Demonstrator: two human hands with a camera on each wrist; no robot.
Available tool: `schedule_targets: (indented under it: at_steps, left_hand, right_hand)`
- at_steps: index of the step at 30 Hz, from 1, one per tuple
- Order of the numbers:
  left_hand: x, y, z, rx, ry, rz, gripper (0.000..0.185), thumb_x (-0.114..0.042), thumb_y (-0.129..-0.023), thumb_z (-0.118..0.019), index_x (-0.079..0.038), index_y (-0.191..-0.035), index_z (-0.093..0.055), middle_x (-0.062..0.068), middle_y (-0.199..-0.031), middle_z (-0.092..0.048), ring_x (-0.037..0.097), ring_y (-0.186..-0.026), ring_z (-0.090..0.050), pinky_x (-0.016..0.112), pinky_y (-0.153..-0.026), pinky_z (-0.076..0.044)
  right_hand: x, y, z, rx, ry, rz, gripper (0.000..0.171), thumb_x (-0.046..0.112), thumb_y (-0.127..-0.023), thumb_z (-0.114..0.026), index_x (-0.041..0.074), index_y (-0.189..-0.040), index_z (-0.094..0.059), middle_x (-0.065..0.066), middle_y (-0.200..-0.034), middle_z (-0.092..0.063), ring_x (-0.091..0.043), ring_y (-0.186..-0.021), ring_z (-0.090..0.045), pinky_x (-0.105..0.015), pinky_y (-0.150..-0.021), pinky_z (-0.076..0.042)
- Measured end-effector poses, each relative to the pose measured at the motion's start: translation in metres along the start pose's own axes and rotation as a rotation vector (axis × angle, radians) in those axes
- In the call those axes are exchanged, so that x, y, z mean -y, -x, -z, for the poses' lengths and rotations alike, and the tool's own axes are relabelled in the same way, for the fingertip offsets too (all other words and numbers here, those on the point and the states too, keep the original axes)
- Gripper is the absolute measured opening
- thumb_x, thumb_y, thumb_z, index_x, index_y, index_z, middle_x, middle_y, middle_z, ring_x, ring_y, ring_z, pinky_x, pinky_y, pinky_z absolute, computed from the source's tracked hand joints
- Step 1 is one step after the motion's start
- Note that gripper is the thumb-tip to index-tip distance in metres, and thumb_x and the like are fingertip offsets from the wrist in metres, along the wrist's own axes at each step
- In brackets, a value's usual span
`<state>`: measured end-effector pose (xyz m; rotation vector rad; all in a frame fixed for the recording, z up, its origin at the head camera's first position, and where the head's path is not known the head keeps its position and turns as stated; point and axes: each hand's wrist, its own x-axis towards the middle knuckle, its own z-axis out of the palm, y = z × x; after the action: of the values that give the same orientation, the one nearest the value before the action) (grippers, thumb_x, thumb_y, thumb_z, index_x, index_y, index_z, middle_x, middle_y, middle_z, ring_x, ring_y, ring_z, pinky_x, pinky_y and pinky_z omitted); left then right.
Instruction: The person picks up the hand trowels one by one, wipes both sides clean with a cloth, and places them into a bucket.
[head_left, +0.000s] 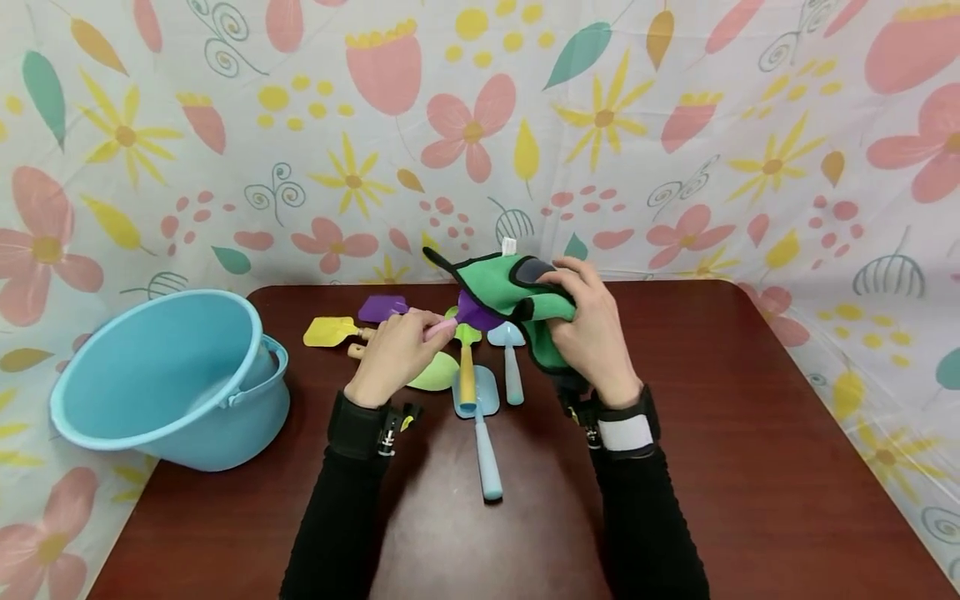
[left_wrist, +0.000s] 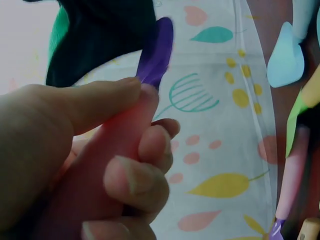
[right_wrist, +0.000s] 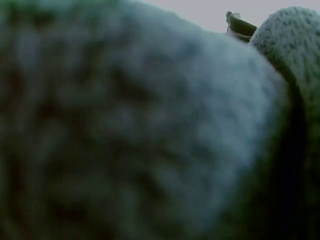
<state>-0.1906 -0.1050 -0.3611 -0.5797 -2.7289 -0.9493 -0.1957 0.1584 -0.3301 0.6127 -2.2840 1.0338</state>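
My left hand (head_left: 397,357) grips the pink handle of a small trowel (head_left: 480,312) with a purple blade. Thumb and curled fingers wrap the handle in the left wrist view, where the purple blade (left_wrist: 159,52) points up against dark cloth. In my right hand (head_left: 596,333) is a green cloth (head_left: 487,283) with black edging, a grey patch and a white tag, pinched between thumb and fingers above the table. The cloth overlaps the blade's upper part. Blurred fuzzy fabric (right_wrist: 150,130) fills most of the right wrist view.
Several toy garden tools lie beneath my hands: a yellow shovel (head_left: 330,332), a purple one (head_left: 382,307), a light green one (head_left: 435,372), a yellow-handled green one (head_left: 467,367), a small blue trowel (head_left: 513,375) and a long-handled blue shovel (head_left: 486,450). A blue bucket (head_left: 262,417) stands left.
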Motion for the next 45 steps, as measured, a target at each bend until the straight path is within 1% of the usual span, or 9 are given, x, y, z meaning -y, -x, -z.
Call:
schedule_targets:
  at_steps: [4,10,16,22,27,30,33,37,45]
  left_hand:
    - [-0.002,0.002,-0.001,-0.005,-0.003,0.011,0.039,-0.033,-0.099,-0.059,-0.017,-0.064,-0.049,-0.006,-0.056,-0.024,0.012,-0.047,-0.027,0.031,-0.052,-0.025]
    - [-0.006,0.0,-0.003,-0.025,-0.015,-0.006,0.041,-0.032,-0.099,-0.06,-0.015,-0.065,-0.045,-0.006,-0.058,-0.021,0.011,-0.049,-0.022,0.03,-0.052,-0.023]
    - [-0.014,-0.003,-0.006,-0.037,-0.029,-0.01,0.039,-0.031,-0.099,-0.059,-0.016,-0.064,-0.05,-0.007,-0.055,-0.027,0.013,-0.046,-0.031,0.03,-0.049,-0.027]
    - [-0.017,-0.005,-0.009,-0.06,-0.067,-0.038,0.038,-0.031,-0.098,-0.06,-0.015,-0.065,-0.051,-0.007,-0.057,-0.024,0.012,-0.046,-0.031,0.028,-0.047,-0.025]
    - [-0.02,-0.006,-0.011,-0.064,-0.084,-0.055,0.035,-0.027,-0.098,-0.061,-0.014,-0.067,-0.049,-0.006,-0.058,-0.024,0.01,-0.047,-0.029,0.027,-0.048,-0.025]
    - [-0.023,-0.005,-0.014,-0.047,-0.085,-0.054,0.038,-0.023,-0.097,-0.06,-0.014,-0.065,-0.041,-0.006,-0.06,-0.024,0.009,-0.047,-0.028,0.026,-0.047,-0.025]
    - [-0.024,-0.004,-0.016,-0.046,-0.083,-0.044,0.035,-0.019,-0.095,-0.062,-0.014,-0.066,-0.043,-0.005,-0.058,-0.028,0.011,-0.044,-0.033,0.025,-0.046,-0.027]
    - [-0.025,-0.004,-0.02,-0.081,-0.097,-0.042,0.034,-0.019,-0.094,-0.065,-0.013,-0.066,-0.046,-0.005,-0.056,-0.029,0.013,-0.044,-0.036,0.025,-0.046,-0.027]
    - [-0.025,-0.008,-0.03,-0.122,-0.068,-0.119,0.038,-0.025,-0.096,-0.063,-0.016,-0.064,-0.044,-0.005,-0.059,-0.03,0.009,-0.046,-0.037,0.024,-0.046,-0.029]
  right_hand:
    - [0.003,0.0,-0.01,0.035,-0.018,0.026,0.035,-0.013,-0.078,-0.061,0.002,-0.109,-0.067,-0.014,-0.133,-0.055,-0.032,-0.122,-0.052,-0.045,-0.096,-0.043]
    - [0.005,0.0,-0.014,0.044,0.006,0.039,0.038,-0.015,-0.077,-0.061,0.001,-0.112,-0.066,-0.013,-0.133,-0.056,-0.031,-0.122,-0.053,-0.043,-0.098,-0.043]
    - [0.006,0.0,-0.016,0.068,0.004,0.052,0.041,-0.017,-0.077,-0.063,-0.001,-0.114,-0.064,-0.015,-0.131,-0.056,-0.031,-0.121,-0.053,-0.042,-0.097,-0.043]
    - [0.003,-0.001,-0.021,0.146,0.074,0.067,0.047,-0.021,-0.072,-0.054,0.001,-0.111,-0.065,-0.011,-0.126,-0.057,-0.029,-0.117,-0.053,-0.041,-0.093,-0.045]
    - [0.006,-0.001,-0.028,0.171,0.148,0.068,0.047,-0.02,-0.07,-0.059,0.002,-0.111,-0.067,-0.01,-0.12,-0.059,-0.032,-0.108,-0.054,-0.044,-0.089,-0.047]
    - [0.012,0.002,-0.04,0.195,0.199,0.059,0.048,-0.015,-0.074,-0.064,0.003,-0.118,-0.065,-0.012,-0.119,-0.058,-0.034,-0.104,-0.055,-0.047,-0.085,-0.049]
    - [0.018,0.006,-0.052,0.211,0.206,0.061,0.045,-0.01,-0.08,-0.065,0.003,-0.123,-0.063,-0.014,-0.12,-0.056,-0.035,-0.104,-0.055,-0.048,-0.084,-0.049]
    - [0.019,0.007,-0.058,0.184,0.18,0.049,0.042,-0.01,-0.083,-0.066,0.003,-0.123,-0.063,-0.015,-0.118,-0.057,-0.033,-0.105,-0.056,-0.046,-0.086,-0.049]
    - [0.011,0.004,-0.056,0.064,0.125,-0.047,0.042,-0.015,-0.079,-0.062,0.003,-0.117,-0.066,-0.015,-0.114,-0.056,-0.033,-0.104,-0.055,-0.048,-0.084,-0.049]
